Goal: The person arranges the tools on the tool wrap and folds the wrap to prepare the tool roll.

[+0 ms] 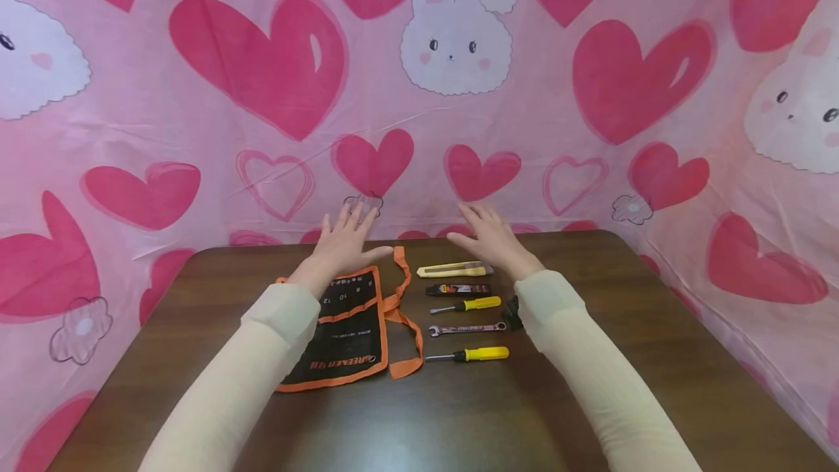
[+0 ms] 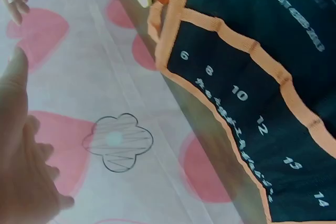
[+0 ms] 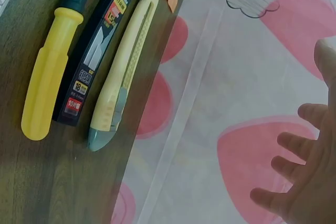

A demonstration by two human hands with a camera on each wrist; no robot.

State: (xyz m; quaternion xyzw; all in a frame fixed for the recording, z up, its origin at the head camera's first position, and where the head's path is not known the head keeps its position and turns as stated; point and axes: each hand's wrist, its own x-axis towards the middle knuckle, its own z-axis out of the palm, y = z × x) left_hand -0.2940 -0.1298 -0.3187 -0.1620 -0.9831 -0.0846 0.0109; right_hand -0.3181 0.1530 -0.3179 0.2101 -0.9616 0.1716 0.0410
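Observation:
My left hand is held up with its fingers spread, over the far part of a black tool roll with orange edging and numbered pockets. My right hand is likewise raised and spread, nearest the pale yellow utility knife. Neither hand holds anything. Below the knife, in a column, lie a black blade case, a short yellow screwdriver, a combination wrench and a longer yellow screwdriver. The left forearm hides part of the roll.
Orange straps trail from the roll toward the tools. A dark object shows partly behind the right sleeve. Everything lies on a brown wooden table, backed by a pink cloth with hearts and rabbits.

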